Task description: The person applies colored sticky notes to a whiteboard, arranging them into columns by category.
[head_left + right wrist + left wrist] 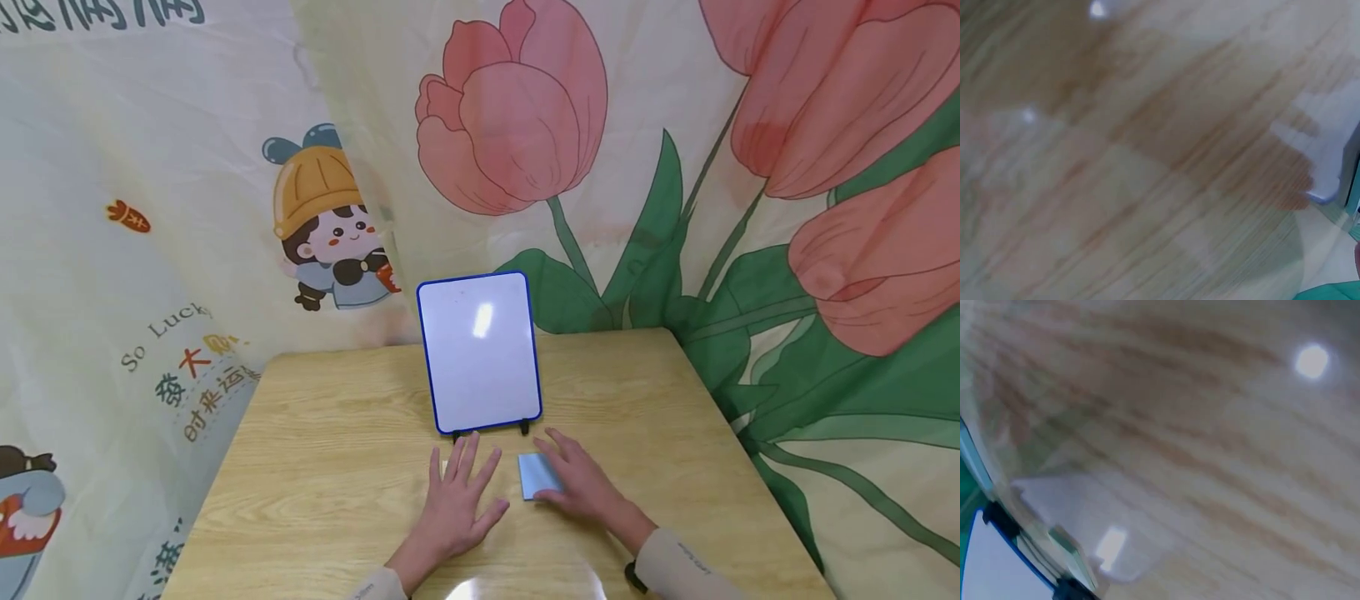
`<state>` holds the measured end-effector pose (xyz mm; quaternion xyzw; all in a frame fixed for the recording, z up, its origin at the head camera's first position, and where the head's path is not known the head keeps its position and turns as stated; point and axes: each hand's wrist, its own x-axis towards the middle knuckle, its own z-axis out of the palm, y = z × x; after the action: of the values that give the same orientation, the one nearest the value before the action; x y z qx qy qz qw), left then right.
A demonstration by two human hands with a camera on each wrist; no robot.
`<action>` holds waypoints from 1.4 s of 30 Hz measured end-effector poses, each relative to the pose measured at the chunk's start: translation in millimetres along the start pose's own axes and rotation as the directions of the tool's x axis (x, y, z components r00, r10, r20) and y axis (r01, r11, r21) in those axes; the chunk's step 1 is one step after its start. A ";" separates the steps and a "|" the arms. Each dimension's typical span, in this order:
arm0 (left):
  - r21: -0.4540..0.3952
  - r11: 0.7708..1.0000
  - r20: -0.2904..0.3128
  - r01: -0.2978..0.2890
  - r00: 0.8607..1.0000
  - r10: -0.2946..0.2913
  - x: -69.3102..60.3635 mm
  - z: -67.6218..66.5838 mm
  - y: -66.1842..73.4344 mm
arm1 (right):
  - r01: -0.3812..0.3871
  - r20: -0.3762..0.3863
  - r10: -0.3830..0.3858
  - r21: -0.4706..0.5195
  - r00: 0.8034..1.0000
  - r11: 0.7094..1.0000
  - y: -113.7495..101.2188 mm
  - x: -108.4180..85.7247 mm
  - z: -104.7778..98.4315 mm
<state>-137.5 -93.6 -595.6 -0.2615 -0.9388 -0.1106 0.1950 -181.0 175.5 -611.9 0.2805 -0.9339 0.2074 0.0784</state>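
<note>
Behind the wooden table (300, 467) hung a printed cloth (517, 125) with large pink tulips and a cartoon figure. On the table stood a blue-framed whiteboard (480, 358) upon dark feet (525, 427); no writing could be seen on it, only glare. A blue pad (535, 477) lay on the table, in front of the board's right-hand foot. The right hand (588, 483) covered its right part, with thumb and fingers apart about it; whether they pinched it could not be made out. The left hand (461, 500) was spread, its fingers well apart, and gripped nothing. Near its fingertips, before the board, was a small yellowish block (1075, 556), mostly hidden in the head view. The setting out of these pieces seemed only partly done: board, pad and block were already on the table, but the pad was perhaps not settled. What else was left, the views did not show.
</note>
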 end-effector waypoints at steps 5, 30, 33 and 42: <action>-0.002 0.998 0.052 -0.059 0.997 0.059 -2.1 7.9 12.2 | 0.043 0.040 -0.043 0.002 0.998 0.999 0.6 -2.8 4.8; -0.036 0.975 0.178 -0.218 0.959 0.221 -5.6 23.9 27.3 | 0.077 0.161 -0.072 -0.026 0.984 0.997 4.4 8.3 1.6; -0.048 0.974 0.192 -0.220 0.955 0.225 -5.7 24.2 27.0 | 0.089 0.166 -0.085 -0.017 0.982 0.996 6.1 9.2 0.0; -0.052 0.971 0.218 -0.231 0.947 0.237 -5.0 23.1 26.6 | 0.131 0.148 -0.132 0.016 0.980 0.991 4.4 12.3 -4.2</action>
<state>-126.5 -66.4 -615.7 -0.3843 -0.9155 -0.0688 0.0971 -193.6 174.6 -606.4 0.3565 -0.9159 0.1832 0.0213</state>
